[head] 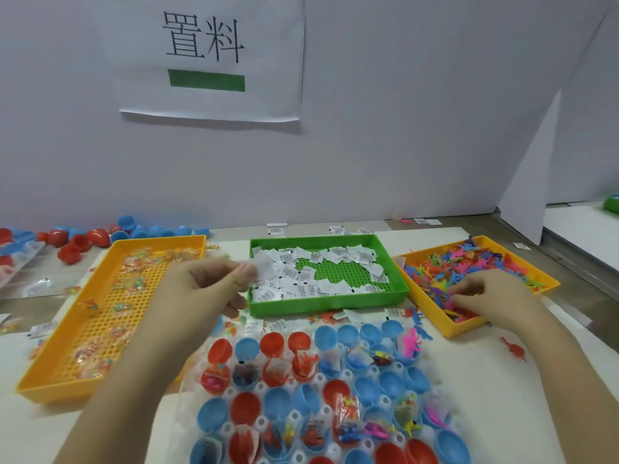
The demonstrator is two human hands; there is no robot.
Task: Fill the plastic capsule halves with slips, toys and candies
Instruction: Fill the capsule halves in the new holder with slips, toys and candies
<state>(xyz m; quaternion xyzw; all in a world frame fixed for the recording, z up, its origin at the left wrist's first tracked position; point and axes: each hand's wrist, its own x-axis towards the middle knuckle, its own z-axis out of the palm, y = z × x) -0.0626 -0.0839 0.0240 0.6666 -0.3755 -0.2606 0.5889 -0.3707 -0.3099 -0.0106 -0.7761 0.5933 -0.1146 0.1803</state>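
A clear holder filled with red and blue capsule halves is laid at the near edge of the table, and the work on it is judged to be partly done. Many halves in the middle and lower rows are already loaded with slips, small toys or candy packets, while a good number are seen bare, among them most of the top row and several blue ones toward the right. A white slip is pinched between the thumb and fingertips of the left hand, which is held above the gap between the orange candy tray and the green slip tray. The right hand is lowered into the yellow toy tray, its fingers drawn together among the coloured toys; whether one is actually gripped cannot be told. More loose capsule halves are left unfilled at the far left, so plenty of filling is thought to remain.
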